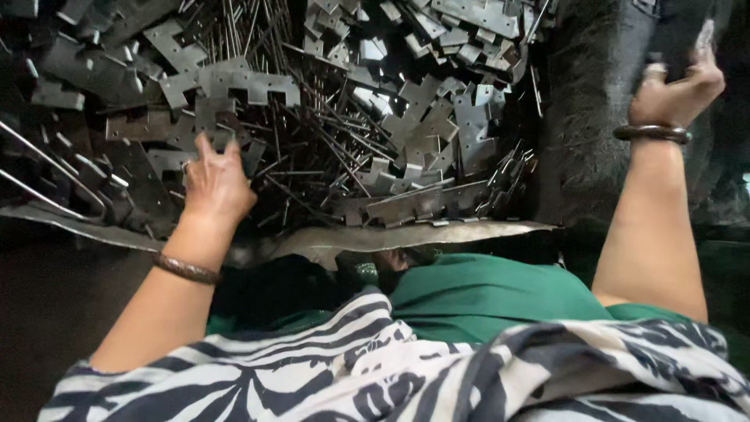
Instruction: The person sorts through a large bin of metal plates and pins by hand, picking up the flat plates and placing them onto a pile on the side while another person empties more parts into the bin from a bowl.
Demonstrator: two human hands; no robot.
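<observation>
My left hand reaches into a heap of stamped grey metal plates, fingers spread and resting on the plates at the heap's near left side. Thin metal rods lie tangled among them. My right hand is raised at the far right, away from the heap, in front of a dark rough surface; its fingers pinch a small pale metal piece. Each wrist wears a bangle.
A bent sheet-metal rim borders the heap's near edge. More notched plates pile up at the centre and back. A dark wall-like mass stands right of the heap. Green cloth and a black-and-white patterned garment cover my lap.
</observation>
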